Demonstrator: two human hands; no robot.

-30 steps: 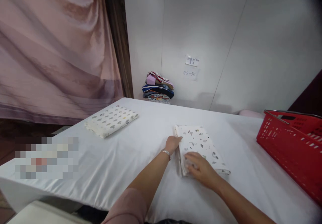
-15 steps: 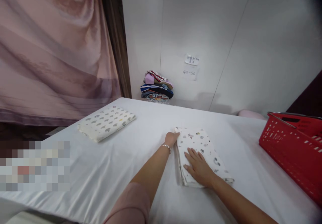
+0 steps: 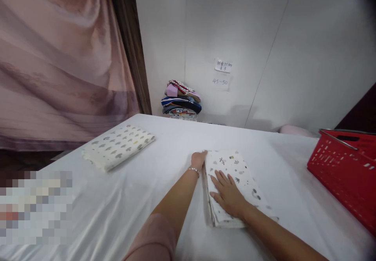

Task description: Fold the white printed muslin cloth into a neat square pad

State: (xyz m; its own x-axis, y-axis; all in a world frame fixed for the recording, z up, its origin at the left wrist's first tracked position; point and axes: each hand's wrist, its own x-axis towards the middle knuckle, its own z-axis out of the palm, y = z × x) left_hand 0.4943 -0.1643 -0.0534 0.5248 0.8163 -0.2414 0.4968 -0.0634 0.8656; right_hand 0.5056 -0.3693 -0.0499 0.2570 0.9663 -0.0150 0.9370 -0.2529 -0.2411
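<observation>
A folded white cloth (image 3: 246, 175) printed with small grey, brown and yellow figures lies in front of me on a white-covered table (image 3: 164, 175). At its far left corner, my left hand (image 3: 199, 160) has its fingers closed on the edge; the fingertips are partly hidden. My right hand (image 3: 227, 193) rests flat on the cloth's upper face, its fingers spread. Several layers show along the near and left edges. Farther left lies a second folded cloth (image 3: 123, 145), cream with grey heart-like shapes, apart from both hands.
A red plastic basket (image 3: 343, 171) with a metal handle stands at the right. Beyond the far table edge is a pile of folded fabrics (image 3: 181, 102) against the wall. A pink curtain (image 3: 64, 57) hangs at the left. Paper notes (image 3: 222, 75) are on the wall.
My view has shifted slightly. My right hand has slid a little to the left over the cloth, and the cloth's near edge appears lower. My left hand stays at the far corner.
</observation>
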